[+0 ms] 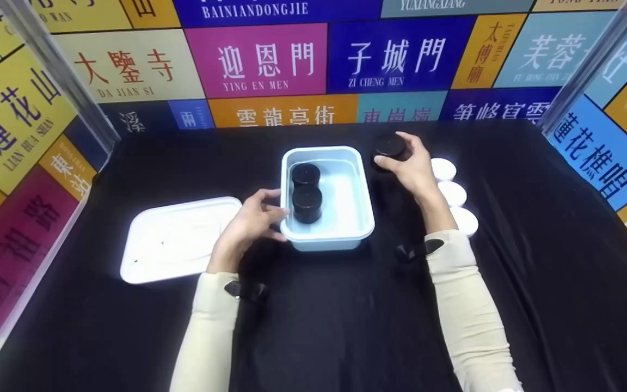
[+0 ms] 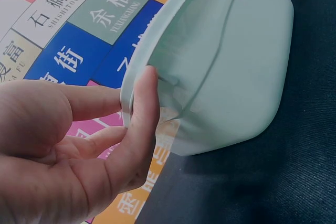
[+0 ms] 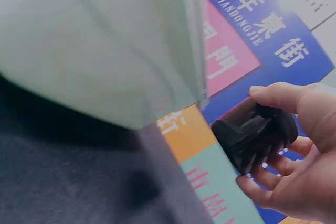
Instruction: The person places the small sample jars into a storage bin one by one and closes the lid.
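A pale rectangular tub stands on the black cloth with two black jars inside it. My left hand holds the tub's left rim, thumb on the edge; the tub's wall fills the left wrist view. My right hand grips a third black jar just right of the tub's far corner. In the right wrist view the black jar sits between thumb and fingers, beside the tub's wall.
A white lid lies flat left of the tub. Three white round caps sit in a row right of my right forearm. Colourful sign panels wall in the cloth at the back and both sides.
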A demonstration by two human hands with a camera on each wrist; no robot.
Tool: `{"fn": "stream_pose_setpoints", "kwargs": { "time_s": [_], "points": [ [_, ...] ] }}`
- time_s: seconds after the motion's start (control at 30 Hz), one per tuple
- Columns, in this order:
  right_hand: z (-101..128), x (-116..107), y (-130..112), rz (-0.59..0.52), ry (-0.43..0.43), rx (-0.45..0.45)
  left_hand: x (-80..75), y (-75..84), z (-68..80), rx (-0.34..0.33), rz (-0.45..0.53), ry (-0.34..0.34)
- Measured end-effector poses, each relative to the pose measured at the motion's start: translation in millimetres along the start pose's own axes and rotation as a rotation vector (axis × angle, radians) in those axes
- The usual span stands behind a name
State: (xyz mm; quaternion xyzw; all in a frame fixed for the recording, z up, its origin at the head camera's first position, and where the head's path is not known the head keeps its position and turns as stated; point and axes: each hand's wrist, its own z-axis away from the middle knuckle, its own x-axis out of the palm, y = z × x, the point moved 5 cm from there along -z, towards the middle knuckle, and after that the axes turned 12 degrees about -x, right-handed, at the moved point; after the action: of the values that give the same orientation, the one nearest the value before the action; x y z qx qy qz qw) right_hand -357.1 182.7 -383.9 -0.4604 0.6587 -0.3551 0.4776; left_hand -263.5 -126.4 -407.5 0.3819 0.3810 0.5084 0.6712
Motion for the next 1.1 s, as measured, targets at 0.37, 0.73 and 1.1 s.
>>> {"fn": "stream_pose_setpoints", "kwargs": {
  "time_s": [0.37, 0.73, 1.1],
  "points": [
    [15.0, -0.5, -42.1, -0.018, -0.124, -0.054, 0.2, 0.9, 0.2, -0.011, -0.022, 0.005],
    [27.5, 13.7, -70.1, 0.046, -0.284, -0.142, 0.1, 0.1, 0.0, -0.010, -0.002, -0.015],
    [49.7, 36.4, -82.4, 0.198, -0.399, -0.194, -0.7, -0.6, -2.0, -0.012, 0.010, -0.015]
  ]
}}
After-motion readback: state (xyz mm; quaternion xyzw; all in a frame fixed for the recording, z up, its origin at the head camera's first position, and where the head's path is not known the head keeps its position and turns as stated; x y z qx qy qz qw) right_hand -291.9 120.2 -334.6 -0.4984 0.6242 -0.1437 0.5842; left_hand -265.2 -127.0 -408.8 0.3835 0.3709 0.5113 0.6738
